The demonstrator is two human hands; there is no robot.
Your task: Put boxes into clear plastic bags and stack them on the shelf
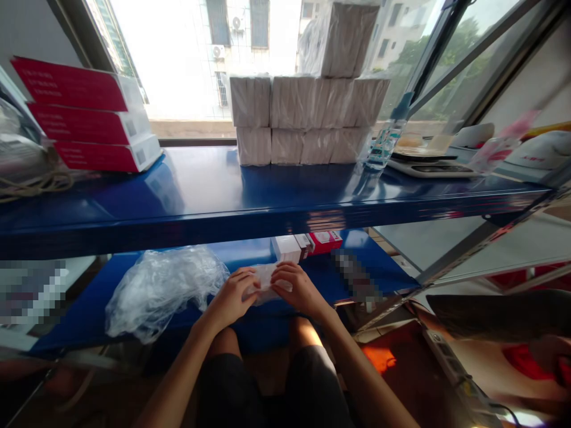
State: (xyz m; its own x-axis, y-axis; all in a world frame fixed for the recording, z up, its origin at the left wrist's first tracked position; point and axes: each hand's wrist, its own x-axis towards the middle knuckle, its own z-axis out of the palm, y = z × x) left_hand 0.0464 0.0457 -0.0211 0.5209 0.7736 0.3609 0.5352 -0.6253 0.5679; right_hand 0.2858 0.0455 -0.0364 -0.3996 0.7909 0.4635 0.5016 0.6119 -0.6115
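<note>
Between my two hands is a small whitish packet in clear plastic (pixel 264 276), held low over the front of the blue lower shelf (pixel 241 252). My left hand (pixel 238 291) is closed on its left end, with fingers curled. On the other end, my right hand (pixel 297 288) is closed, fingers bent over the top. What lies inside the plastic is hard to make out. A large heap of clear plastic bags (pixel 167 288) lies left of my left hand. Just beyond my hands stand a small white box (pixel 285 248) and a red and white box (pixel 325 241).
The blue upper shelf (pixel 196 178) juts out above my hands. It carries stacked red and white boxes (pixel 89 122), plastic-wrapped white blocks (pixel 307 104), a clear bottle (pixel 381 145) and a flat scale (pixel 430 166). A metal upright (pixel 450 267) borders the right side.
</note>
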